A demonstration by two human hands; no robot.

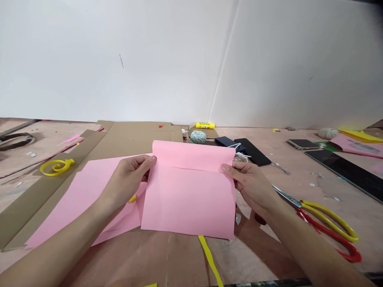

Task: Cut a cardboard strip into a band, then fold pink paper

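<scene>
A sheet of pink paper (188,199) is held up in front of me, its top edge folded over toward me in a rounded, uncreased flap. My left hand (131,171) pinches the left end of the fold, thumb in front and fingers behind. At the right end, my right hand (247,177) grips the flap the same way. More pink paper (80,191) lies flat on brown cardboard to the left, partly covered by my left forearm. A yellow paper strip (211,259) shows below the held sheet.
Scissors (320,219) with yellow and red handles lie beside my right forearm. Farther right are a dark phone (347,171) and a pink envelope-like piece (356,143). A glue stick (205,125) and a speckled ball (198,137) sit behind the sheet. A curled yellow strip (56,167) rests left.
</scene>
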